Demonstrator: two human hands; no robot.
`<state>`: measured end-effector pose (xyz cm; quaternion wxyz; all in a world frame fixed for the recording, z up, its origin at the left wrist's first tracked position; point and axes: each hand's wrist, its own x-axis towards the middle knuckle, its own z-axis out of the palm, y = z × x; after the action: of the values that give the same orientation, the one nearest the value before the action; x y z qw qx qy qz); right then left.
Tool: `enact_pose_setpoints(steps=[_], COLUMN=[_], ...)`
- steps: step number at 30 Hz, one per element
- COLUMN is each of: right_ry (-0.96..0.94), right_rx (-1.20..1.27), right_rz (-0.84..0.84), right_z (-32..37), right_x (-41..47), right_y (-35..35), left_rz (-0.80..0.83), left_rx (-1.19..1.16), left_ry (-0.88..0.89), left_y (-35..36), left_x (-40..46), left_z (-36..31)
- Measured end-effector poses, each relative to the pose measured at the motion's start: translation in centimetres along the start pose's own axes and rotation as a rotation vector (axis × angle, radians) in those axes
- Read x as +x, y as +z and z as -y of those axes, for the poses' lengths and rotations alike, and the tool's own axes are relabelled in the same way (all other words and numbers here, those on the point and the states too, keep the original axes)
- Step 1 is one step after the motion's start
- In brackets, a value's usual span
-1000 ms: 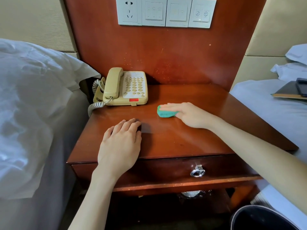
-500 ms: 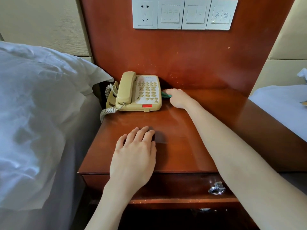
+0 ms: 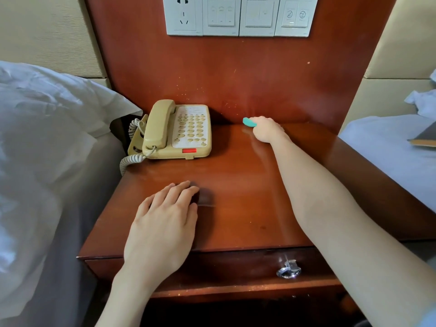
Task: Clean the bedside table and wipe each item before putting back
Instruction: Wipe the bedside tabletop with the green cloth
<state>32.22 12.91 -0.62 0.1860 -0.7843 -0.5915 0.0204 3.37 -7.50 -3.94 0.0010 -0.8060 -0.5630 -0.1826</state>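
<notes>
The reddish wooden bedside table (image 3: 245,208) fills the middle of the view. A beige corded telephone (image 3: 179,131) stands at its back left. My right hand (image 3: 265,129) reaches to the back of the tabletop, against the wooden wall panel, and grips a small teal cloth (image 3: 249,122) that sticks out to the left of the fingers. Most of the cloth is hidden inside the hand. My left hand (image 3: 165,220) rests flat on the front left of the tabletop with straight fingers and holds nothing.
A bed with white bedding (image 3: 42,149) lies close on the left, another bed (image 3: 396,149) on the right with a dark flat item (image 3: 424,138) on it. A drawer with a metal knob (image 3: 289,270) sits under the tabletop. Sockets and switches (image 3: 236,15) are on the panel above.
My right hand has slid the teal cloth rightward along the back edge, away from the telephone. One second ago it was in the middle of the tabletop. My left hand has stayed put.
</notes>
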Motion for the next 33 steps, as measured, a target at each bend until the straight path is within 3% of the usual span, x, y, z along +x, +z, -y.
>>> enact_pose_setpoints(steps=[14,22,33], right_ry=[0.31,0.23,0.217], right_rx=[0.111,0.14,0.132], right_rz=[-0.054,0.023,-0.029], right_z=[-16.1,-18.0,-19.8], right_x=[-2.1,-6.5,-13.8], right_y=[-6.0,-6.9,-7.4], left_rz=[0.027,0.04,0.013], left_rx=[0.023,-0.014,-0.027], left_ry=[-0.023,-0.031,-0.009], left_y=[-0.2,-0.4,-0.3], left_x=[0.2,0.3,0.1], left_z=[-0.4,-0.6,-0.7])
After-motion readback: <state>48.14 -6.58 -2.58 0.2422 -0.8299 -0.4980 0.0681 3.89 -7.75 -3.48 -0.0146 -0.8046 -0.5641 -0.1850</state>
